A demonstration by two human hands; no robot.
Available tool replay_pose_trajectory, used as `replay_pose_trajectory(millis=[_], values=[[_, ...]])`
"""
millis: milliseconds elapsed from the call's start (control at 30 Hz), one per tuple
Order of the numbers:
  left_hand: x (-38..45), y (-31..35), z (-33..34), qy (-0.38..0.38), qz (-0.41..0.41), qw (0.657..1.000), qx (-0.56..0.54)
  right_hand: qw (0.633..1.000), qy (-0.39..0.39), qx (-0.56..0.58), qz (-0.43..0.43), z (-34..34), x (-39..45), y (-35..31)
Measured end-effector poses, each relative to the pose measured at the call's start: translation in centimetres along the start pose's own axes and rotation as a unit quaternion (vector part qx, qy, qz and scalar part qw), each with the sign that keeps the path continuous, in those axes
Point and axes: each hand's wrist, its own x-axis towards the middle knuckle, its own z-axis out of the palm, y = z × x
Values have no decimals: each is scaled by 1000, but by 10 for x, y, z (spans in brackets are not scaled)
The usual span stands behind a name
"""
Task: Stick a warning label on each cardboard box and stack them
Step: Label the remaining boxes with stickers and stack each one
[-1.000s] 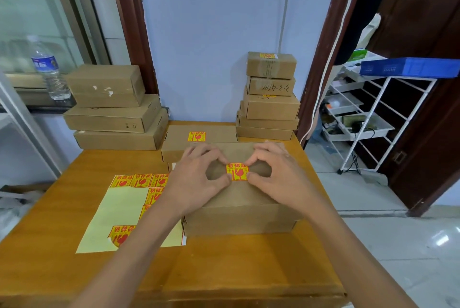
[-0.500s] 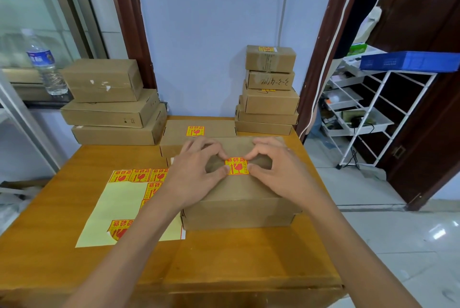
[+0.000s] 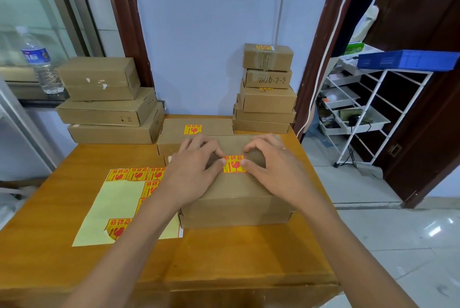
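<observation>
Wooden table (image 3: 74, 195): left hand (image 3: 191, 170), right hand (image 3: 273, 168), open grips flat around label (image 3: 234, 164), box (image 3: 236, 198) top half-hidden.

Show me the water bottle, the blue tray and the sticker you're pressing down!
Clear plastic water bottle (image 3: 39, 63): head view, on its blue label.
Blue plastic tray (image 3: 408, 60): head view, front wall.
Yellow-and-red warning sticker (image 3: 234, 164): head view, its middle.

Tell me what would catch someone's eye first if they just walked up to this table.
Probably the bright red-and-yellow warning label on top of the near cardboard box, with the left hand and right hand pressing at its sides. Next, the label sheet lying left of that box, and the tall stack of boxes against the wall at the table's far right.
</observation>
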Motion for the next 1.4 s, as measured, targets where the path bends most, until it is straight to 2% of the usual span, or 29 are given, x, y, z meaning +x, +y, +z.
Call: replay_pose_trajectory(millis=[267, 433, 633, 1167, 1400], values=[[4, 0, 1, -14, -4, 1000, 22, 1000, 0, -13, 1, -1, -1, -3], [2, -2, 1, -26, -1, 999, 21, 999, -19, 36, -15, -6, -5, -2], [-2, -1, 1, -27, 6, 998, 57, 1000, -23, 14, -11, -6, -4, -5], [-2, -8, 0, -32, 42, 998, 14, 999, -39, 34, -13, -10, -5, -6], [-3, -8, 0, -32, 50, 998, 28, 999, -27, 30, -10, -6, -5, -5]])
